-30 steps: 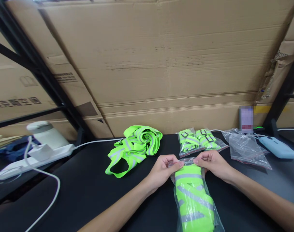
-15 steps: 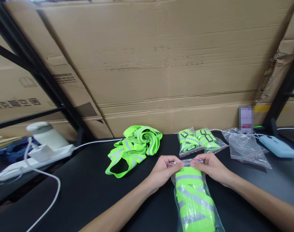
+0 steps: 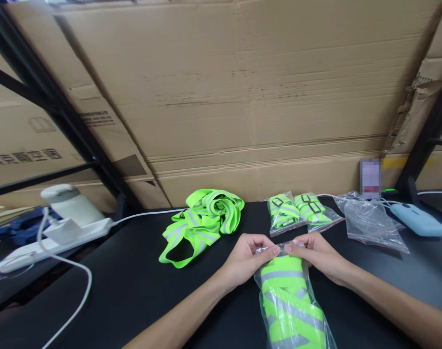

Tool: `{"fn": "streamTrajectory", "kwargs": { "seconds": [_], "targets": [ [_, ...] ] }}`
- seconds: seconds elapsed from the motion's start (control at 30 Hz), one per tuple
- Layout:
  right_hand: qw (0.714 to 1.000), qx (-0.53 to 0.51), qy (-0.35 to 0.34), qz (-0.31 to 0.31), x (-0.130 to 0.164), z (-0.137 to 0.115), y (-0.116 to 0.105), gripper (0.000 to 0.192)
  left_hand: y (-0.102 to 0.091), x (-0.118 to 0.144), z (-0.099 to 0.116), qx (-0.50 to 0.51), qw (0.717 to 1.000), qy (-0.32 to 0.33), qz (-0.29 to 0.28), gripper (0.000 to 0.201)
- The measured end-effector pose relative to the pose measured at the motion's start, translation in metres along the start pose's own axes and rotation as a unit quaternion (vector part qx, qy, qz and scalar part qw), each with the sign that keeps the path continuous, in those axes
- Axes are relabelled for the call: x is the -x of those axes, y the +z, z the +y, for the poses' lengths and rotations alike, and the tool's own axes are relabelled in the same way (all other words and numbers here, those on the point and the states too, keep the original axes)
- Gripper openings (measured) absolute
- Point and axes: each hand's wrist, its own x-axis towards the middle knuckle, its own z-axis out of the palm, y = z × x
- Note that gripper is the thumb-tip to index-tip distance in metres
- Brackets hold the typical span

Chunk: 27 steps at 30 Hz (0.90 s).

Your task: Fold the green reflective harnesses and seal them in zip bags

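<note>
A clear zip bag [image 3: 292, 310] holds a folded neon-green strap with grey reflective stripes. My left hand [image 3: 250, 257] pinches the left part of the bag's top edge between thumb and fingers. On the right part of the same edge, my right hand [image 3: 315, 254] pinches too, the two thumbs nearly touching. The bag hangs toward me, its lower end cut off by the frame. Beyond my left hand lies a loose heap of green reflective strap [image 3: 202, 223]. Behind my hands are two packed bags, one [image 3: 284, 212] beside the other [image 3: 311, 209], with black buckles showing.
Flat clear bags [image 3: 373, 223] lie at the right, near a light-blue power bank [image 3: 419, 219] and a blurred upright phone-like object [image 3: 370, 177]. At left are a white power strip [image 3: 54, 245], a pale bottle [image 3: 73, 203] and a cable. Cardboard [image 3: 243, 97] walls the back.
My thumbs have come closer together along the bag's top edge. The bag has tilted slightly, and the other things have stayed in place.
</note>
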Motion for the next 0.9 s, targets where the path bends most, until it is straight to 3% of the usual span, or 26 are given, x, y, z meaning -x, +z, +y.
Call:
{"fn": "streamTrajectory", "kwargs": {
  "seconds": [0.2,0.4,0.77,0.9],
  "targets": [
    [0.999,-0.037,0.025,-0.001,-0.0004,-0.0051,-0.0040,0.040,-0.0028,-0.0013,0.0017,0.027,0.999,-0.040,0.005,0.045],
    [1.000,0.003,-0.024,-0.001,-0.0009,-0.0027,-0.0060,0.035,-0.0057,-0.0022,0.0001,0.021,0.995,-0.091,-0.023,0.047],
    [0.999,0.013,-0.043,-0.001,-0.0011,-0.0011,-0.0035,0.033,0.0005,0.0019,0.0084,-0.018,1.000,-0.001,-0.004,0.044],
    [0.999,0.016,-0.039,0.001,-0.0003,-0.0014,-0.0027,0.031,0.0000,0.0006,0.0039,-0.002,1.000,-0.025,-0.014,0.046]
  ]
}}
